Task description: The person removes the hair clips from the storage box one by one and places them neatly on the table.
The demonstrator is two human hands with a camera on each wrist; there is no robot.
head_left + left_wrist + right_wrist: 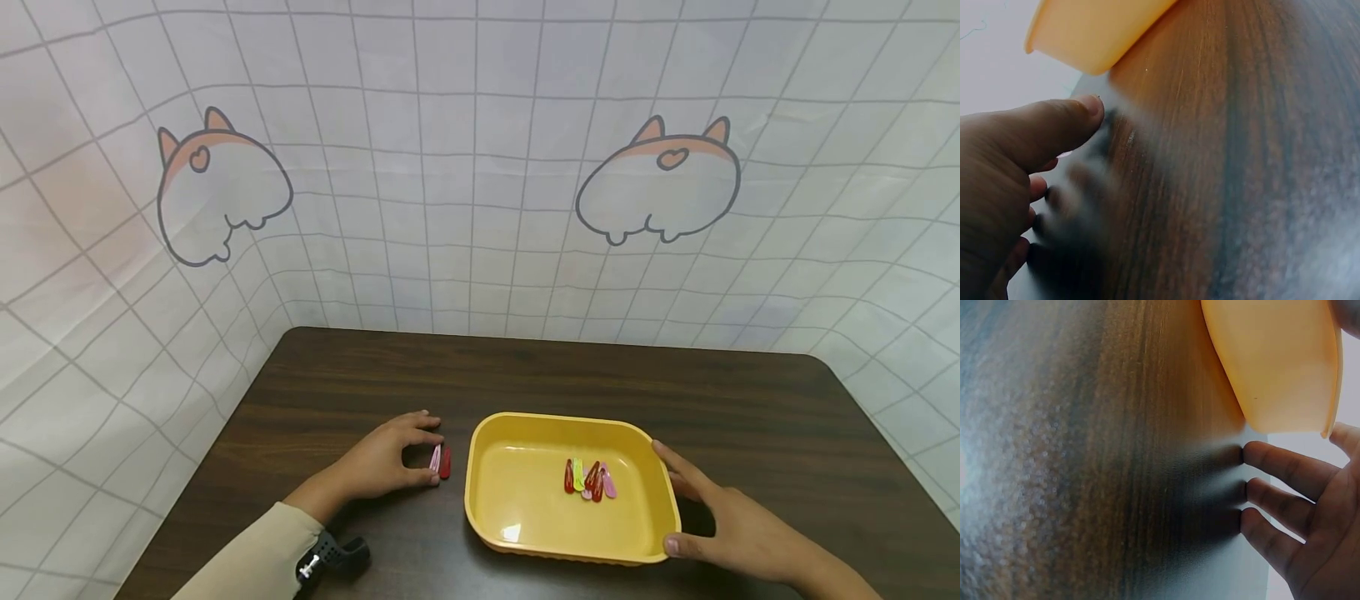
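My left hand (386, 457) rests low over the dark table, left of the yellow tray. Between its thumb and fingertips it pinches a pink hair clip (435, 459) by the ends; only a sliver of pink shows past the thumb in the left wrist view. A red hair clip (446, 462) lies right beside it. My right hand (738, 525) spans the right end of the yellow tray (480, 500), thumb and index finger at its rim, other fingers stretched down at the table. Inside the tray sit several red, pink and yellow-green hair clips (597, 483).
The brown wooden table (555, 375) has rounded back corners. Behind and beside it hangs a white gridded cloth (465, 192) with cartoon animal prints. A dark strap (333, 560) circles the left wrist, below a beige sleeve (258, 558).
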